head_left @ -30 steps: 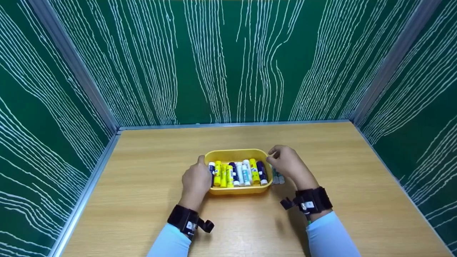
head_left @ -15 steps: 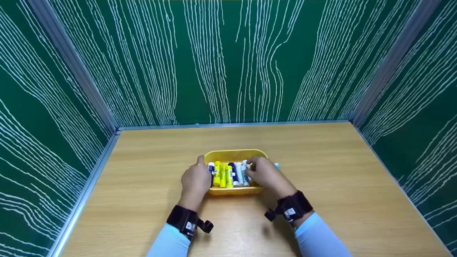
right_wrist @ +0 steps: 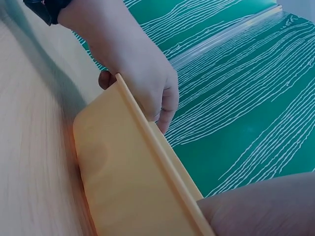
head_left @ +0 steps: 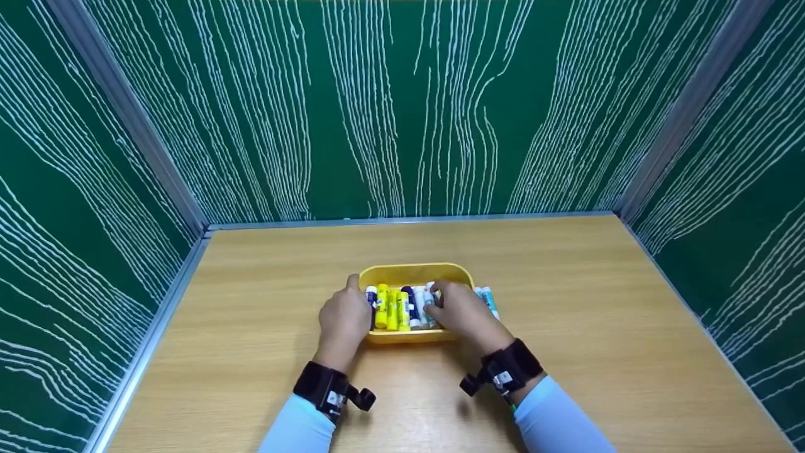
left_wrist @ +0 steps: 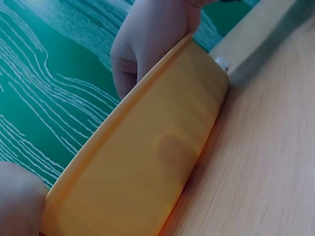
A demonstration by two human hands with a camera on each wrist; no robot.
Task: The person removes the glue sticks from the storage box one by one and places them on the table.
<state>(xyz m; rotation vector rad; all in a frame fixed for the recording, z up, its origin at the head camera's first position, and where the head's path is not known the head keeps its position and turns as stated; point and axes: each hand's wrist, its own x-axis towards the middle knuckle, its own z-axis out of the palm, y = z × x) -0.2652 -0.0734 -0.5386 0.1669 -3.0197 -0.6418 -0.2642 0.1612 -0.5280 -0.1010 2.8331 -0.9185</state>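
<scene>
A yellow plastic tub (head_left: 409, 338) holds a row of glue sticks in yellow, dark blue and white-and-teal. At its left end my left hand (head_left: 343, 314) grips the rim; in the right wrist view, that left hand (right_wrist: 142, 69) has fingers inside the wall. My right hand (head_left: 464, 311) reaches over the right part of the tub. Its thumb and forefinger pinch a white-and-teal glue stick (head_left: 429, 319), partly hidden by the hand. The left wrist view shows the right hand (left_wrist: 152, 39) dipping past the rim, its fingertips hidden behind the tub wall.
More white-and-teal glue sticks (head_left: 488, 301) lie on the table just right of the tub, partly behind the right hand. The wooden table (head_left: 283, 264) is bounded by green panels (head_left: 415, 126) with white wavy lines at the back and sides.
My right hand has moved left from the tub's right rim into the tub, down to the white-and-teal glue sticks. The left hand has stayed on the rim.
</scene>
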